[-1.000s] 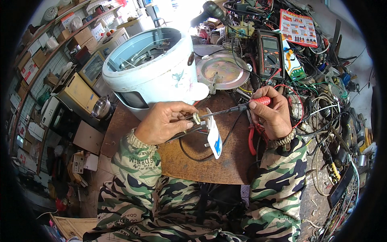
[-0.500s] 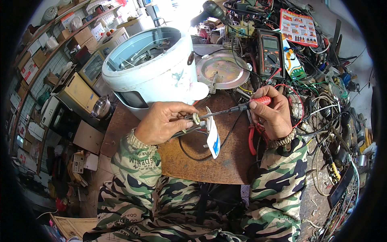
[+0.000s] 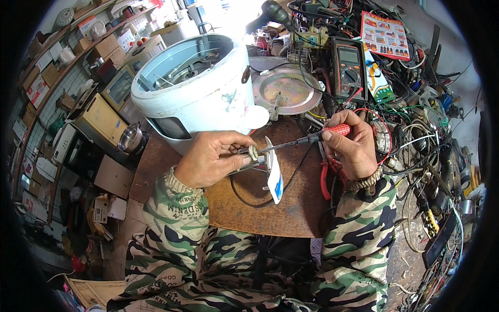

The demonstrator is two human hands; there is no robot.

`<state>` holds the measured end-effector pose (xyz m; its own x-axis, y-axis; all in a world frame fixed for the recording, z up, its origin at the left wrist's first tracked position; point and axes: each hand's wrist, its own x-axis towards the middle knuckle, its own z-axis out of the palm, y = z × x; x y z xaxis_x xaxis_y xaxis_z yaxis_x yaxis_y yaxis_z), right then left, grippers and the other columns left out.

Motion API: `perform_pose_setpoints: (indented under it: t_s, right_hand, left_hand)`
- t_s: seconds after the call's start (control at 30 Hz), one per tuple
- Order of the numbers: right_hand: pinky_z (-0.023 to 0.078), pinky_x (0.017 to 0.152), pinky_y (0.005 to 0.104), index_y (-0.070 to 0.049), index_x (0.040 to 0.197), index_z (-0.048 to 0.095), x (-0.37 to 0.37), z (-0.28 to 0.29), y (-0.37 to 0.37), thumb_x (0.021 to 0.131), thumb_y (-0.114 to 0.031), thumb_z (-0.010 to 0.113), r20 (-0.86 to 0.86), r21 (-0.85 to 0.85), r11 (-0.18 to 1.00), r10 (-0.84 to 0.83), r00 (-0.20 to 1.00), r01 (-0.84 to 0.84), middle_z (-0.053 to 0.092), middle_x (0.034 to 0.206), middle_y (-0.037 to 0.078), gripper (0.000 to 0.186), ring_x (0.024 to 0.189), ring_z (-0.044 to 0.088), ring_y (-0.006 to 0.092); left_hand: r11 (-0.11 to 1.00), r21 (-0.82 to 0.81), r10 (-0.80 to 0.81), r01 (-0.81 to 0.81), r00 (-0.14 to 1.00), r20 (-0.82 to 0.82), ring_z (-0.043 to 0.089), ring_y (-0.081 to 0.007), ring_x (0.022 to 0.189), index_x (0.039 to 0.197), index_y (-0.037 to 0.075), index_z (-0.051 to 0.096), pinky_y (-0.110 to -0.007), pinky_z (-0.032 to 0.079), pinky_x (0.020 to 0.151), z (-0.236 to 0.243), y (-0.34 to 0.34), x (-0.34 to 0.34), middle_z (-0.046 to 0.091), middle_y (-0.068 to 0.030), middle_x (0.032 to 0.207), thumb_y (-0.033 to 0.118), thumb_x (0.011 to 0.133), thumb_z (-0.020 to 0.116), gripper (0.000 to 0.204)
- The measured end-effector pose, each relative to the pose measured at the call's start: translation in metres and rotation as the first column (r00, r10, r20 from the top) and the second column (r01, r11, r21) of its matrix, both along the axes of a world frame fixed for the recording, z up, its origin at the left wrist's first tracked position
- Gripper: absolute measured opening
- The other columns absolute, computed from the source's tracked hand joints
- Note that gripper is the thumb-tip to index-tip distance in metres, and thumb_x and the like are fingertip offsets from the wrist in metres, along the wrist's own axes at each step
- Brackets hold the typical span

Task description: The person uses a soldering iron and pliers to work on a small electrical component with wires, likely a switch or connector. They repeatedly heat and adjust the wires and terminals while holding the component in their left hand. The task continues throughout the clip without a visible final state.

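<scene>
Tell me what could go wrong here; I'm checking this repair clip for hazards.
1. The screwdriver tip points toward the left hand pinching the small part; a slip could jab the fingers.
2. The part is held in the air above the table, so a loosened screw might drop into the clutter.
3. The black wire hangs under the tool and could snag it.

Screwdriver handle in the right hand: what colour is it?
Red, with a dark shaft; the screwdriver shows best in the head view, gripped by the right hand.
</scene>
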<state>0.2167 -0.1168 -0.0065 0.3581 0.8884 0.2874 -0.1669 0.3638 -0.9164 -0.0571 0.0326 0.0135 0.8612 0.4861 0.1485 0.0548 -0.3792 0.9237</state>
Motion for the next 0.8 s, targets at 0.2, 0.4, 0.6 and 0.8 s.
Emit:
perform_pose_setpoints:
  t_s: [0.2,0.4,0.6,0.8]
  right_hand:
    - [0.044,0.051,0.0243,-0.003,0.097,0.060,0.001,-0.002,0.001,0.087,-0.001,0.076,0.023,0.034,0.999,0.006,1.000,-0.006,0.062,0.080,0.003,0.019,0.057,0.055,0.0102]
    - [0.044,0.050,0.0231,-0.003,0.094,0.060,0.000,-0.001,0.001,0.087,-0.003,0.077,0.017,0.047,0.999,0.011,1.000,-0.012,0.060,0.077,0.001,0.019,0.056,0.055,0.0083]
    - [0.042,0.048,0.0228,-0.002,0.092,0.060,-0.001,-0.002,0.001,0.087,-0.005,0.078,0.024,0.047,0.999,0.008,1.000,-0.009,0.060,0.075,0.001,0.019,0.054,0.053,0.0078]
    - [0.032,0.041,0.0224,-0.003,0.086,0.060,0.000,0.007,-0.004,0.092,-0.012,0.076,0.004,-0.130,0.992,-0.002,1.000,0.002,0.058,0.067,0.000,0.019,0.045,0.045,0.0052]
  left_hand:
    - [0.999,0.028,0.019,-0.019,1.000,-0.005,0.069,-0.0133,0.097,0.120,-0.008,0.065,-0.026,0.057,0.085,-0.001,0.000,0.000,0.072,-0.0119,0.107,-0.003,0.092,0.070,0.029]
    - [0.999,0.032,0.019,-0.019,1.000,0.001,0.069,-0.0132,0.096,0.119,-0.008,0.065,-0.026,0.058,0.084,-0.001,-0.002,0.000,0.072,-0.0118,0.105,-0.004,0.091,0.069,0.029]
    - [0.998,0.061,0.029,-0.029,1.000,0.004,0.070,-0.0135,0.095,0.118,-0.008,0.066,-0.026,0.058,0.084,-0.001,-0.003,0.000,0.072,-0.0118,0.105,-0.005,0.091,0.069,0.028]
    - [0.996,0.082,0.038,-0.038,0.999,0.008,0.069,-0.0140,0.095,0.117,-0.008,0.067,-0.027,0.057,0.084,0.000,-0.002,0.001,0.072,-0.0121,0.105,-0.005,0.090,0.070,0.027]
